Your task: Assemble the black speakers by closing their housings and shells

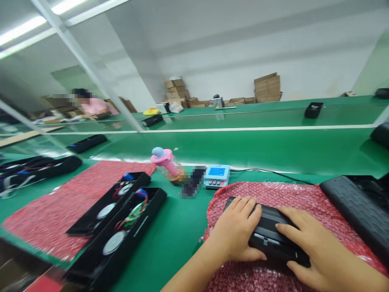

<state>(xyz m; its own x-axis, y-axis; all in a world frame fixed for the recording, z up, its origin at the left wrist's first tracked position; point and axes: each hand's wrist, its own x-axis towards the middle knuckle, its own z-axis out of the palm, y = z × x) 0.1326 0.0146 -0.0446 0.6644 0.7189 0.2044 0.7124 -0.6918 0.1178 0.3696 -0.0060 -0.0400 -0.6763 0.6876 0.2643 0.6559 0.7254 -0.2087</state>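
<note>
A black speaker housing [269, 221] lies on red bubble wrap [240, 280] at the lower right. My left hand [235, 231] is closed over its left end, fingers on top and thumb along the near side. On its right end, my right hand [313, 241] grips with the fingers bent over the top and the thumb low at the near edge. Small light-coloured parts show on the side facing me, between the hands. What lies under my palms is hidden.
Left of me, open speaker housings [146, 221] with drivers and wires rest on a second bubble wrap sheet [45, 223]. A blue device [217, 176], a pink-lidded bottle [167, 164] and a dark textured housing [355, 215] stand nearby. A person [95, 106] sits far left.
</note>
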